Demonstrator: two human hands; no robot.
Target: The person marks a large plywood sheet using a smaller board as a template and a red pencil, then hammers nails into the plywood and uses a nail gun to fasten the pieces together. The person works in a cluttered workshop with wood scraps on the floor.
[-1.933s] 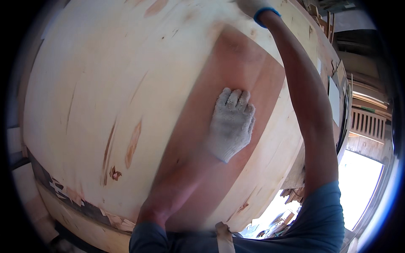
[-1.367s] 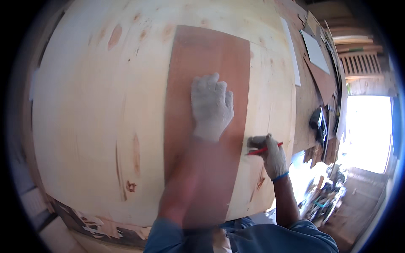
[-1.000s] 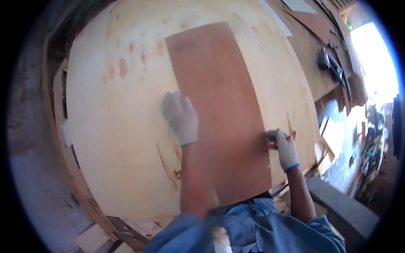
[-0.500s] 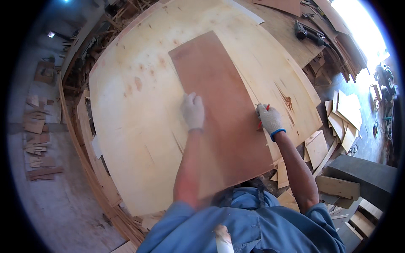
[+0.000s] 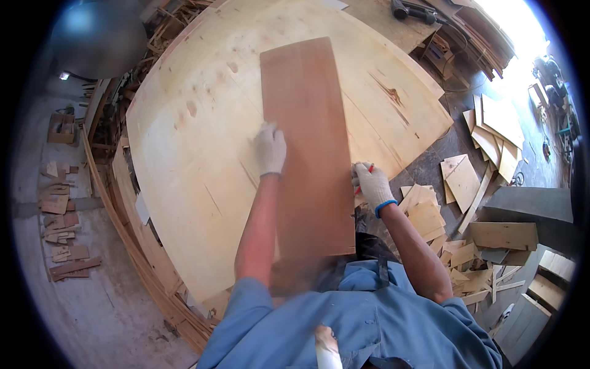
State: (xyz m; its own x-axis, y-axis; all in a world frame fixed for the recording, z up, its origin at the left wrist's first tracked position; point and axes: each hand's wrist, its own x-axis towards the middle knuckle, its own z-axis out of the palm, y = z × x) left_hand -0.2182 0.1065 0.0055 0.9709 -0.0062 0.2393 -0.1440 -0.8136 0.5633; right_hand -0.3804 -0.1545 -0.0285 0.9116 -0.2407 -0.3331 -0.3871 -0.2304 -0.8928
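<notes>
The gloved left hand (image 5: pixel 270 147) presses flat on the left edge of the red veneer strip (image 5: pixel 304 141), the right hand (image 5: pixel 370 183) is closed around a red pencil (image 5: pixel 362 178) at its right edge; lying on the plywood sheet (image 5: pixel 184 154), the strip looks thin, light, floppy and brittle, best held flat by its long edges.

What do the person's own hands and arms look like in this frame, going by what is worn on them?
Both hands wear white knitted work gloves. The right hand glove ends in a bright blue cuff band at the wrist; the left hand glove shows no coloured band from this angle. Both forearms are bare from wrist to above the elbow, where short blue shirt sleeves begin. No watch or other markings are visible.
</notes>
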